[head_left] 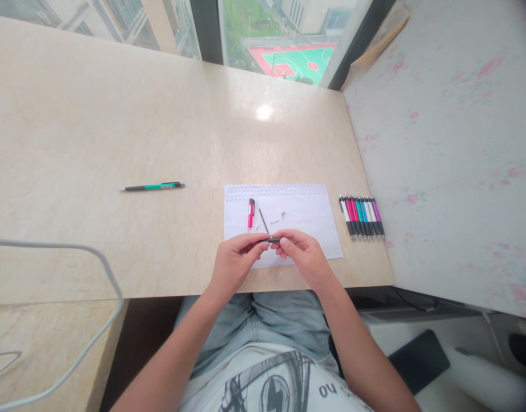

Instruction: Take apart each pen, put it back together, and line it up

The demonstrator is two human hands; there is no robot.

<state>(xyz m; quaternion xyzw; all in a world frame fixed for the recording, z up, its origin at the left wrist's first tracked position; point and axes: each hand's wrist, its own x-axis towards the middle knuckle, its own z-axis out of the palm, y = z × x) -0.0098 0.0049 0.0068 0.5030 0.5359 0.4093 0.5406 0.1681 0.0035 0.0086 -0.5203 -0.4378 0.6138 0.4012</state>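
**A:** Standing right next to this. The dark barrel (272, 240) is pinched between fingertips at both ends, left hand (235, 260) on one end and right hand (303, 257) on the other, just over the near part of the paper (306, 200). Both hands are closed on it, with nothing else in them.

**B:** What's loose around it?

**A:** Going out from the barrel: refill (263, 220) at 12 with its near end close to the fingers, pink cap (251, 213) at 11, then a spring (274, 221) and a tiny tip (283, 215) at about 1. All lying free on the sheet.

**B:** That spring's the one I'd worry about tbh.

**A:** Same. My guess is a knuckle or wrist nudges the sheet and the small bits roll away. The table (117, 126) edge is right there at 6, so anything slipping from the grip could end up on the floor. A fingertip pinch on a smooth tube isn't much of a hold either.

**B:** And further out?

**A:** Pens (362, 216) in a row at 3, off the paper, close to the wall. A sweep of the right arm could scatter them. Green pen (154, 186) is way out at 10, well apart, so no trouble there.
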